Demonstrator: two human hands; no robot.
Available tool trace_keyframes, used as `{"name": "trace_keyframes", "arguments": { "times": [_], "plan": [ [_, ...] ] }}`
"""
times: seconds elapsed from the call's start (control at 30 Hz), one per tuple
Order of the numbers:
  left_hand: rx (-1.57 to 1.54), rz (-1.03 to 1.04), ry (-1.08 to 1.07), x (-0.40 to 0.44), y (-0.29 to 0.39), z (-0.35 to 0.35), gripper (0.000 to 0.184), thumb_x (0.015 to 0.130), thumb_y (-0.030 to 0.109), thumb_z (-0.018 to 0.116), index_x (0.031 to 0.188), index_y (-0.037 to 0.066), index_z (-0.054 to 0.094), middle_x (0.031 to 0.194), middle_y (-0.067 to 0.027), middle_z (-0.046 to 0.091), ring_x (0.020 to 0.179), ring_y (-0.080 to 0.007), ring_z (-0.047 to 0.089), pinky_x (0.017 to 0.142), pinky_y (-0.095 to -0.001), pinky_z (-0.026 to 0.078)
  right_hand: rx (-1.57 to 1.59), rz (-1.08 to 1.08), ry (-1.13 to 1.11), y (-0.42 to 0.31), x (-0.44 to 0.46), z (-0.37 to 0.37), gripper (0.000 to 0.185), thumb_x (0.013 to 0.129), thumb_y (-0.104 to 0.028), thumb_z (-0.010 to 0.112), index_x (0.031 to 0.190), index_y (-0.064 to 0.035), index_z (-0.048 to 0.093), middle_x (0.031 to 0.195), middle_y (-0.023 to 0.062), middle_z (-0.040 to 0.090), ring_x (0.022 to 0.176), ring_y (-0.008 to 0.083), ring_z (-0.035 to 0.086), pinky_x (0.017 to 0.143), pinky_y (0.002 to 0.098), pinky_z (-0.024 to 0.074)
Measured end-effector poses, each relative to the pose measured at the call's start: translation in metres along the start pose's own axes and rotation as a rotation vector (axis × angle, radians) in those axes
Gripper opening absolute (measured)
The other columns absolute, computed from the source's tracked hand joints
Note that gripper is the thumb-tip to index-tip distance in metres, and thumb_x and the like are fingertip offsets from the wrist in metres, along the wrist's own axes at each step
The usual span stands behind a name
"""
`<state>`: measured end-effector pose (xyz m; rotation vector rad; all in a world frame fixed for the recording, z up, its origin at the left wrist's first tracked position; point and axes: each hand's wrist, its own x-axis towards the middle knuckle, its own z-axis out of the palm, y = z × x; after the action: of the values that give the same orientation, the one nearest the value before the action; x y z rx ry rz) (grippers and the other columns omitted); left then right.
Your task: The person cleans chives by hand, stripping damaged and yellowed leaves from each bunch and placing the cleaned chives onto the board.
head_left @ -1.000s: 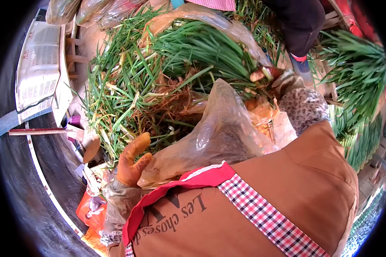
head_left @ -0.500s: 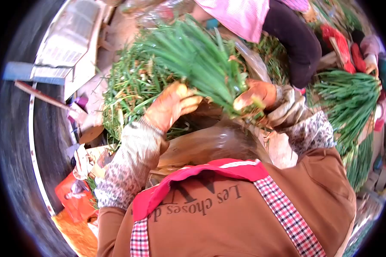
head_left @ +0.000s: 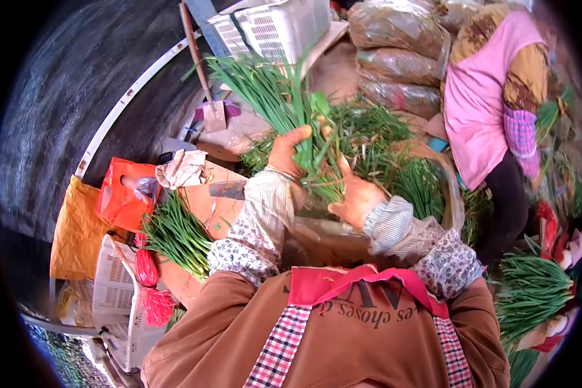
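My gloved left hand (head_left: 290, 154) is wrapped round a loose bunch of long green chives (head_left: 265, 97), whose leaf tips point up and left. At the stem end, my gloved right hand (head_left: 359, 199) has its thumb and forefinger around the pale lower stalks. Some yellowed leaves stick out between the two hands. Below them, a large clear plastic bag (head_left: 456, 187) stands open in front of my body, with a heap of loose green leaves (head_left: 375, 139) in and behind it.
A tidy chive bundle (head_left: 178, 236) lies on cardboard at left, near red string (head_left: 147, 268) and a white crate (head_left: 110, 294). Behind stand another white crate (head_left: 281, 32) and filled bags (head_left: 401, 64). A co-worker in a pink apron (head_left: 475, 103) bends at right, near more chives (head_left: 530, 291).
My view has turned to the right, so more of the left side shows. My left hand has closed round the chives, which the right hand mainly held before.
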<state>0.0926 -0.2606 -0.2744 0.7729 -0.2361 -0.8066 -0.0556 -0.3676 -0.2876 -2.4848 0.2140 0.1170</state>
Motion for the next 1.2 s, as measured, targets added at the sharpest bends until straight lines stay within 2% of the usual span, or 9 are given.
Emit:
{"name": "trace_keyframes", "arguments": {
  "times": [0.17,0.47,0.53,0.63,0.83,0.93,1.03,1.07,1.2],
  "plan": [
    [0.288,0.227,-0.084,-0.020,0.020,-0.004,0.053,0.066,0.005,0.066,0.116,0.001,0.048,0.098,-0.0124,0.062,0.078,-0.0251,0.063,0.069,-0.0366,0.054,0.362,-0.063,0.067,0.004,-0.004,-0.030,0.109,0.062,-0.050,0.072,0.137,0.0040,0.013,0.133,0.0264,0.034,0.125,0.0325,0.034,0.104,0.0321,0.0262],
    [0.981,0.669,-0.331,0.013,0.031,0.045,0.046,0.064,0.008,0.074,0.104,0.000,0.054,0.095,-0.0079,0.062,0.091,-0.0195,0.058,0.082,-0.0330,0.047,0.778,-0.437,0.110,-0.059,0.056,-0.124,0.094,0.060,-0.035,0.079,0.131,0.0002,0.027,0.119,0.0169,0.049,0.106,0.0228,0.049,0.092,0.0327,0.0391],
    [0.804,0.449,-0.349,0.019,0.033,0.051,0.058,0.065,0.015,0.078,0.110,-0.004,0.047,0.098,-0.0120,0.060,0.090,-0.0209,0.059,0.076,-0.0300,0.051,0.515,-0.487,0.528,-0.072,0.052,-0.119,0.050,0.073,-0.016,0.064,0.115,0.0003,0.045,0.098,0.0163,0.056,0.101,0.0249,0.050,0.089,0.0355,0.0384],
    [0.956,0.523,-0.310,0.037,0.021,0.026,0.065,0.062,0.010,0.078,0.115,-0.002,0.044,0.103,-0.0122,0.058,0.093,-0.0205,0.058,0.080,-0.0322,0.049,0.446,-0.518,1.021,-0.072,0.066,-0.068,0.072,0.066,-0.020,0.074,0.124,-0.0002,0.036,0.102,0.0116,0.056,0.085,0.0227,0.057,0.079,0.0351,0.0442],
    [0.855,0.040,-0.249,0.028,0.000,-0.004,0.065,0.076,0.013,0.065,0.130,0.003,0.029,0.120,-0.0137,0.050,0.112,-0.0226,0.047,0.096,-0.0362,0.039,0.638,-0.466,0.486,0.016,0.105,-0.030,0.113,0.050,-0.034,0.083,0.135,-0.0019,0.016,0.128,0.0159,0.039,0.119,0.0244,0.037,0.101,0.0335,0.0292],
    [1.035,0.485,-0.433,0.065,-0.017,-0.029,0.045,0.086,0.025,0.054,0.124,0.004,0.041,0.122,-0.0119,0.049,0.112,-0.0231,0.047,0.097,-0.0381,0.037,0.679,-0.418,0.399,0.023,0.113,-0.034,0.131,0.046,-0.036,0.084,0.139,-0.0033,-0.001,0.139,0.0188,0.026,0.129,0.0260,0.026,0.106,0.0321,0.0207],
    [-0.235,-0.436,-0.029,0.059,0.009,0.016,0.059,0.087,0.053,0.035,0.122,0.006,0.045,0.124,-0.0084,0.049,0.111,-0.0266,0.047,0.096,-0.0404,0.038,0.713,-0.374,0.344,0.023,0.114,-0.043,0.130,0.047,-0.031,0.085,0.140,-0.0063,-0.003,0.140,0.0160,0.025,0.129,0.0250,0.025,0.106,0.0324,0.0194],
    [-0.212,-0.494,-0.473,0.077,0.006,-0.018,0.059,0.080,0.042,0.059,0.125,0.008,0.041,0.123,-0.0092,0.049,0.111,-0.0259,0.047,0.095,-0.0412,0.038,0.728,-0.374,0.338,0.021,0.115,-0.046,0.129,0.048,-0.030,0.084,0.140,-0.0072,-0.003,0.139,0.0150,0.026,0.129,0.0248,0.025,0.106,0.0324,0.0193],
    [0.832,0.048,-0.470,0.083,0.025,-0.031,0.089,0.054,0.006,0.081,0.128,0.004,0.032,0.117,-0.0089,0.051,0.107,-0.0203,0.048,0.091,-0.0349,0.040,0.775,-0.339,0.333,0.016,0.123,-0.048,0.124,0.052,-0.026,0.083,0.140,-0.0078,-0.002,0.137,0.0126,0.033,0.125,0.0231,0.032,0.106,0.0323,0.0210]
  ]
}}
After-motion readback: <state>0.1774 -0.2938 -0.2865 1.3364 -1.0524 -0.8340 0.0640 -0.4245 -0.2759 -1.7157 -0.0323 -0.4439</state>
